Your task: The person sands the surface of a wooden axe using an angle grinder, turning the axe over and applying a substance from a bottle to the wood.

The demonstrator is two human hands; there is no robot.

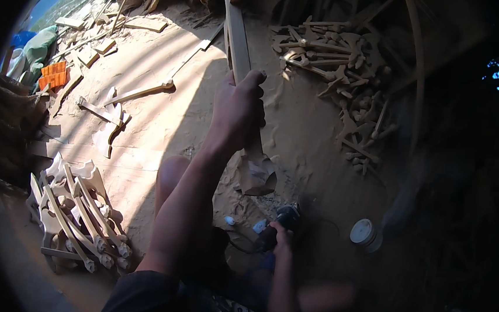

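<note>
Raised in front of me, my left hand [240, 109] is closed round a long pale carved wooden piece [238, 41]. Its thick faceted knob [256, 177] hangs below the fist, and the shaft runs up past the top of the view. Low and to the right, my right hand [281, 238] grips a dark corded power tool, apparently an angle grinder [267, 238]. The tool's head is down near the floor, apart from the wood; shadow hides its disc. Small white-blue scraps [230, 220] lie beside it.
Carved wooden pieces are stacked at the lower left [80, 216] and heaped at the upper right [339, 63]. Others lie loose on the dusty floor [115, 116]. A white round tub [364, 231] stands to the right. An orange block [53, 75] and offcuts [87, 56] sit far left.
</note>
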